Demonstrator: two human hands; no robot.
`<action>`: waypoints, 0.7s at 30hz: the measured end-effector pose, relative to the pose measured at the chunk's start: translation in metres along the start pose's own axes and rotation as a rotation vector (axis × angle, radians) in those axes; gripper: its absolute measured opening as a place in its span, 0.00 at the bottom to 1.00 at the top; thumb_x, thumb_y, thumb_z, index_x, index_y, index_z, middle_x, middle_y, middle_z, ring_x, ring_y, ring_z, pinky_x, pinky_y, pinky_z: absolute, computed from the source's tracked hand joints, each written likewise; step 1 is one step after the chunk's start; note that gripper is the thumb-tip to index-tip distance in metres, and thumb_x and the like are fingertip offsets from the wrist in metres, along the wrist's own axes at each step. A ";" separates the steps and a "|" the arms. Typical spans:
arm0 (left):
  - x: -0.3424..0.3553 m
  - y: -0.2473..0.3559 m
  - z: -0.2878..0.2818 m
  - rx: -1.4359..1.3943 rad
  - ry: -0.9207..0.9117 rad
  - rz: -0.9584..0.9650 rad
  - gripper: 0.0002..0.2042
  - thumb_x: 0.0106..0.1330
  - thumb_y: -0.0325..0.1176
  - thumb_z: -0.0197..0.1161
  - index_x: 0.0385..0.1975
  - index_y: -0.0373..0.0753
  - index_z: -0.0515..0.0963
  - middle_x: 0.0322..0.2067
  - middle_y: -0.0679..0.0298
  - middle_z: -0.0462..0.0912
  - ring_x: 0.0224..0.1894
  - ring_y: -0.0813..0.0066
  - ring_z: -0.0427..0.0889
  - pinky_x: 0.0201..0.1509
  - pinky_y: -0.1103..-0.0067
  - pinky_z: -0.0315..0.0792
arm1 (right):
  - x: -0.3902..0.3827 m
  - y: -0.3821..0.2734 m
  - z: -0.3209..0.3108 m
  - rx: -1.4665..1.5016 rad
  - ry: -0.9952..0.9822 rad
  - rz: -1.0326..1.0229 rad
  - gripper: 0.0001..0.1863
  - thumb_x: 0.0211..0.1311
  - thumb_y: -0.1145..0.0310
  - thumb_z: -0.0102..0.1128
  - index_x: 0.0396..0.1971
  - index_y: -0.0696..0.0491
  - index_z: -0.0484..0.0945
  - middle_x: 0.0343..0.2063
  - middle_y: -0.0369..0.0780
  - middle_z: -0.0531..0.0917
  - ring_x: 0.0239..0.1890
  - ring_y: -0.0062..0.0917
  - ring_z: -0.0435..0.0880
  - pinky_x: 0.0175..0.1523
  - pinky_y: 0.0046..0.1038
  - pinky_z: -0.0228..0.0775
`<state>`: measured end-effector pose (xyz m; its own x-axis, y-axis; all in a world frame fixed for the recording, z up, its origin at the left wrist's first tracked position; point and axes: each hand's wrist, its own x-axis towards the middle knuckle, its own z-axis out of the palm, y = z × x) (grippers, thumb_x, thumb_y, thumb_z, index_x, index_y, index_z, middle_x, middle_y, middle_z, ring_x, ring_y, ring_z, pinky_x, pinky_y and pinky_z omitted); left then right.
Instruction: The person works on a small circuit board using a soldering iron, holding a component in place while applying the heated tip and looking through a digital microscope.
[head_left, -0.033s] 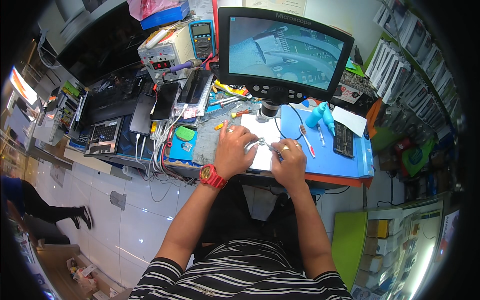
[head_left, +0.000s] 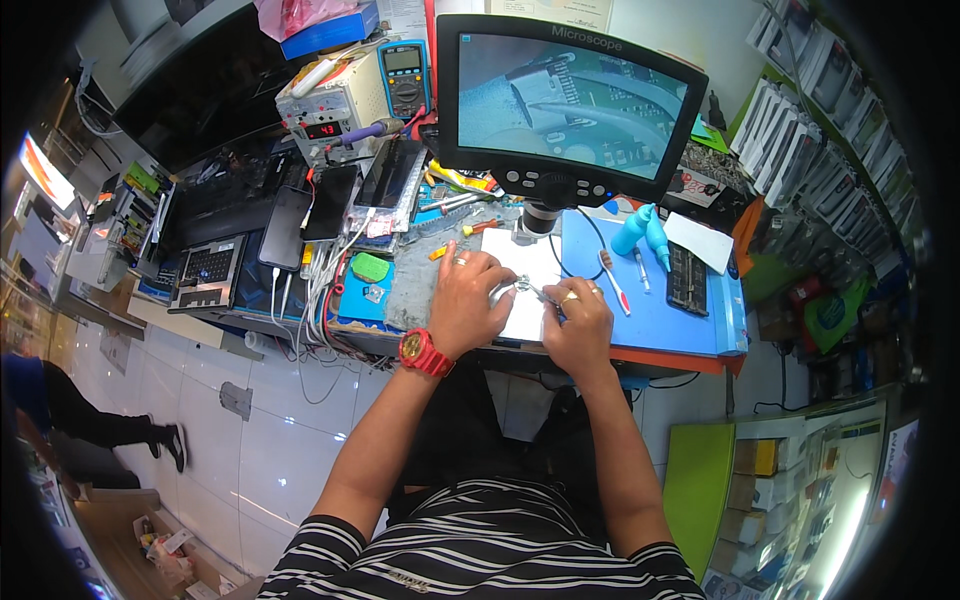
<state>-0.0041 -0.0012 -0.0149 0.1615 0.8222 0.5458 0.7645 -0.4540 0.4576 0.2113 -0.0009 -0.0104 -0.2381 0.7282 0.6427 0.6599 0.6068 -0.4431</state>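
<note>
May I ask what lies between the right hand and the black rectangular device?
In the head view, a red-and-white toothbrush and a slim pale tube separate the right hand from it.

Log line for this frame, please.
left hand: at small part; right hand: holding slim metal tool; microscope monitor: showing circuit board; toothbrush: on blue mat

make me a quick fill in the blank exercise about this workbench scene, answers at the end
The pad showing between the left hand and the right hand is ____.
The watch is worn on the ____ wrist.
The toothbrush lies on a mat coloured ____.

Missing words: white; left; blue
</note>
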 end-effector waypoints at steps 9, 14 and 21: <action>0.001 0.001 0.000 -0.002 0.007 -0.003 0.07 0.68 0.35 0.73 0.42 0.44 0.90 0.42 0.62 0.85 0.53 0.57 0.85 0.86 0.42 0.53 | 0.000 -0.001 0.000 0.003 0.018 -0.005 0.11 0.55 0.79 0.72 0.39 0.55 0.91 0.39 0.45 0.88 0.43 0.43 0.88 0.47 0.42 0.81; 0.000 0.002 0.000 0.000 0.009 -0.002 0.07 0.68 0.35 0.74 0.42 0.44 0.90 0.42 0.62 0.85 0.53 0.57 0.85 0.86 0.42 0.53 | 0.000 0.001 0.000 0.015 0.017 -0.014 0.11 0.55 0.79 0.72 0.39 0.55 0.91 0.38 0.45 0.87 0.43 0.43 0.87 0.47 0.42 0.81; 0.000 0.002 -0.001 -0.001 -0.005 -0.008 0.07 0.68 0.35 0.74 0.42 0.44 0.90 0.42 0.63 0.85 0.53 0.58 0.85 0.86 0.41 0.53 | -0.001 0.001 0.000 0.016 0.012 -0.011 0.11 0.55 0.79 0.71 0.39 0.55 0.91 0.39 0.45 0.88 0.43 0.43 0.87 0.47 0.42 0.81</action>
<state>-0.0032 -0.0017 -0.0136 0.1587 0.8276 0.5383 0.7649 -0.4478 0.4630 0.2122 -0.0008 -0.0114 -0.2366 0.7179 0.6547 0.6458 0.6196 -0.4461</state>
